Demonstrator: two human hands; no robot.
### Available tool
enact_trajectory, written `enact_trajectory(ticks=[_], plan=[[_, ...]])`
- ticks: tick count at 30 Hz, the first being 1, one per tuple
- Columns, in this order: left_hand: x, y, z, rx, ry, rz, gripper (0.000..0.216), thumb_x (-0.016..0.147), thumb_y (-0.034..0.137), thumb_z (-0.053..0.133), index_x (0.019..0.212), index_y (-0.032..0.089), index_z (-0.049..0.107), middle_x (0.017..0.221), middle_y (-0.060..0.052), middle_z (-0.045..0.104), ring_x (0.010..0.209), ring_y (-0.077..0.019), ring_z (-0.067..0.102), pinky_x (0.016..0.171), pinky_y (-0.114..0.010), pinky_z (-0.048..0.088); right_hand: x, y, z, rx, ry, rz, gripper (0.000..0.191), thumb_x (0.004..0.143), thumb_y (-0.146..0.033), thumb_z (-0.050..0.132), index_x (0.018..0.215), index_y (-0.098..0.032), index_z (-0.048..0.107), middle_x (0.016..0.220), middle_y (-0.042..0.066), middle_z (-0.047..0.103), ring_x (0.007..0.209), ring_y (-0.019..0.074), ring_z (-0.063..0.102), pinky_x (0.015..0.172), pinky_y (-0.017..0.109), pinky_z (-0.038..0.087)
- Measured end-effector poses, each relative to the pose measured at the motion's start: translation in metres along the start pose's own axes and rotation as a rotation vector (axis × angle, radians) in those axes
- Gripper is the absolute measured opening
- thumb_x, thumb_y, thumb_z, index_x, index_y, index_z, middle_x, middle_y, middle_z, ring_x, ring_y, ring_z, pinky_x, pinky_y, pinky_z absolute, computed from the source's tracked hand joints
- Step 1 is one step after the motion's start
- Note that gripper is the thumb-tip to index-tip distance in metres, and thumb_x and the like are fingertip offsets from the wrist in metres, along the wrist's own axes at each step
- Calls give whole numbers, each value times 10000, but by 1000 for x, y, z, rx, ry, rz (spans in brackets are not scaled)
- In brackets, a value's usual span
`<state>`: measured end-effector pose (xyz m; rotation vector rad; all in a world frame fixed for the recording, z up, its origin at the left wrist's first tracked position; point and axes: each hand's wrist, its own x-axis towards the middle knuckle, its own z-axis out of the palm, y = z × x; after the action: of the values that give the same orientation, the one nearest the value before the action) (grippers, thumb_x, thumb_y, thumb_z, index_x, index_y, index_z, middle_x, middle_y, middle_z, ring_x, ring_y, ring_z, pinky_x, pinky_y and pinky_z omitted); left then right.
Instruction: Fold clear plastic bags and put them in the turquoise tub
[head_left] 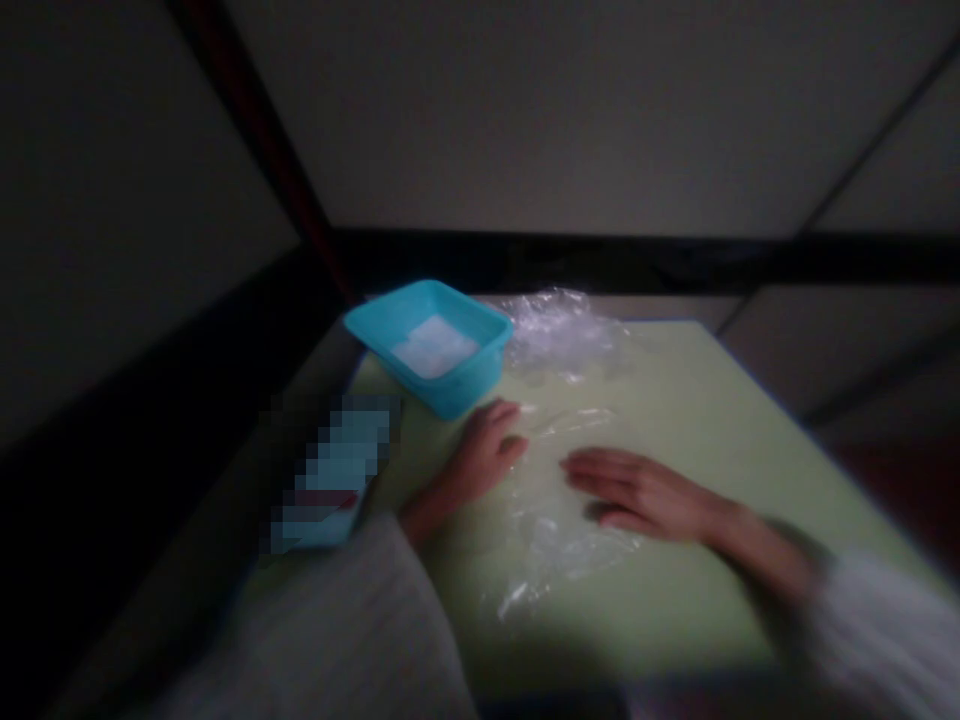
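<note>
A clear plastic bag or sheet (559, 545) lies crinkled on the pale green tabletop (667, 390), between my hands. My left hand (487, 450) is at its left edge, thumb and fingers apart, with nothing visible in the grasp. Over the right side of the plastic, my right hand (637, 490) is stretched out flat, fingers pointing left and thumb apart. Whether either palm presses on the plastic is hard to make out in the dim, blurred picture.
Beyond my left hand stands a turquoise plastic basket (472, 385) with white flat items (435, 345) inside. A heap of crumpled clear plastic (562, 330) lies beside it at the back. A pixelated flat object (337, 470) rests at the table's left edge. Walls stand behind and left.
</note>
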<state>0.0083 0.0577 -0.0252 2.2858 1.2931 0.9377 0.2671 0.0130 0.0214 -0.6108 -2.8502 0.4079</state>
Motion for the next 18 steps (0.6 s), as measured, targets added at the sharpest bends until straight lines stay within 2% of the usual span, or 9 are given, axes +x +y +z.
enact_trajectory(ticks=[5,7,10,14,18], plan=[[-1,10,-11,-42,51,16,330,845,178,493,1155,100,573,1219,-149,568,1175,-235,510,1015,-435,404,-1,1,1,-40,-3,-12,451,928,-347,470,1309,-106,467,1389,135,456,1313,229,370,1077,420,353],[-5,19,-19,-54,51,43,321,856,181,490,1161,128,573,1226,-129,572,1184,-223,506,1023,-428,398,0,1,2,-55,0,-26,448,931,-349,463,1301,-97,473,1382,140,463,1311,232,372,1072,416,360],[-13,33,-28,-44,49,143,296,866,157,475,1141,153,584,1200,-111,597,1174,-213,514,1017,-426,404,0,1,2,-74,10,-67,445,941,-366,435,1292,-95,476,1368,141,479,1306,239,378,1062,429,370],[-25,46,-33,8,-29,331,274,867,123,450,1084,175,609,1120,-81,645,1118,-197,553,1047,-447,357,-1,0,2,-82,90,-102,387,955,-369,398,1246,-144,517,1291,111,558,1256,228,444,1023,444,411],[-31,55,-35,31,-127,420,191,861,123,451,933,168,621,1016,-79,652,1051,-186,572,1040,-416,367,-4,0,3,-120,182,-24,356,952,-355,403,1206,-152,546,1226,106,605,1178,225,521,995,439,434]])
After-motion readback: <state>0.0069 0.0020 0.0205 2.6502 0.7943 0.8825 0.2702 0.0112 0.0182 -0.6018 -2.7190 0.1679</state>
